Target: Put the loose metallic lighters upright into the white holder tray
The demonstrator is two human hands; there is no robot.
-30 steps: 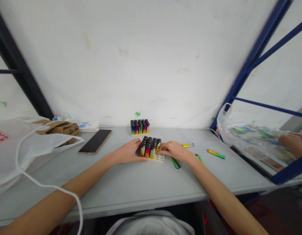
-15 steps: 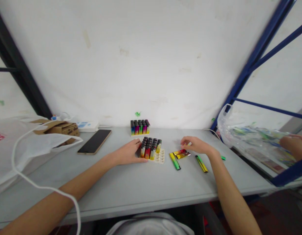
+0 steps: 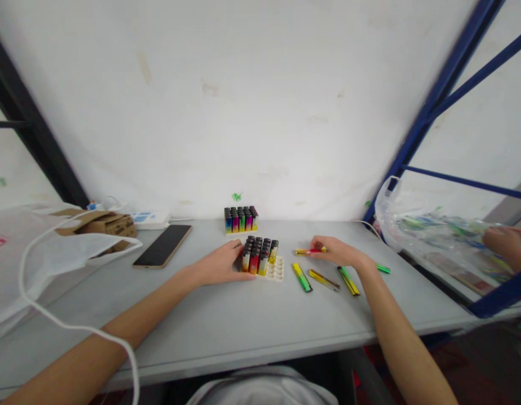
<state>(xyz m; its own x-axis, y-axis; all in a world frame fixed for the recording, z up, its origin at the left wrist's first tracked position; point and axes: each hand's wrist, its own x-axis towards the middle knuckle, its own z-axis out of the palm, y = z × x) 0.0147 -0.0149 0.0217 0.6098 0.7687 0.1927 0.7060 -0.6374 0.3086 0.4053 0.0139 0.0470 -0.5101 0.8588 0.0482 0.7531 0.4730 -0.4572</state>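
My left hand grips the left side of a white lighter tray, its thumb along the front edge. Several upright lighters with black tops fill the tray's left part, and bare round holes show on its right. Between the fingers of my right hand is a red and yellow lighter, lifted a little off the table. In front of that hand lie a yellow-green lighter, a gold one and another yellow-green one. A green lighter is partly behind my right forearm.
A second tray of lighters stands by the wall. At left are a phone, a white plastic bag, a cardboard box and a white cable. Beyond the blue frame, another person's hand is over plastic bags.
My right hand has picked the red and yellow lighter from the small group. The gold lighter beside it has turned and shifted toward me. My left hand stays on the tray.
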